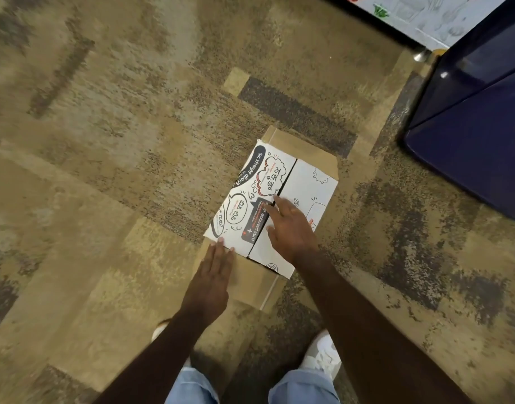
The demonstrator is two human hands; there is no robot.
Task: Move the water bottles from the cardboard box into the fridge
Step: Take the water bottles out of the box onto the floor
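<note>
I am standing over the cardboard box (275,205), which sits on the patterned carpet (104,141) just past my feet, a little toward one o'clock from the middle of my view. Its two printed top flaps are folded shut and meet along a dark seam, so none of the water bottles can be seen; as far as I can judge, nothing has gone into the fridge yet and the whole job is still ahead: open the flaps, lift the bottles out, carry them over. My left hand (214,277) lies at the box's near edge toward seven o'clock, its fingers (218,252) straight and close together, tips touching the rim of the left flap and gripping nothing. My right hand (289,225) rests flat on top of the box, fingers loosely spread, with the fingertips reaching the seam between the flaps and nothing held. The box's long axis runs from about seven o'clock up to one o'clock, the seam following the same line, and brown flaps stick out at both short ends. The fridge (469,126), dark blue, stands at two o'clock, well apart from the box; its far end points roughly that way. I cannot tell from here whether the fridge door is open.
</note>
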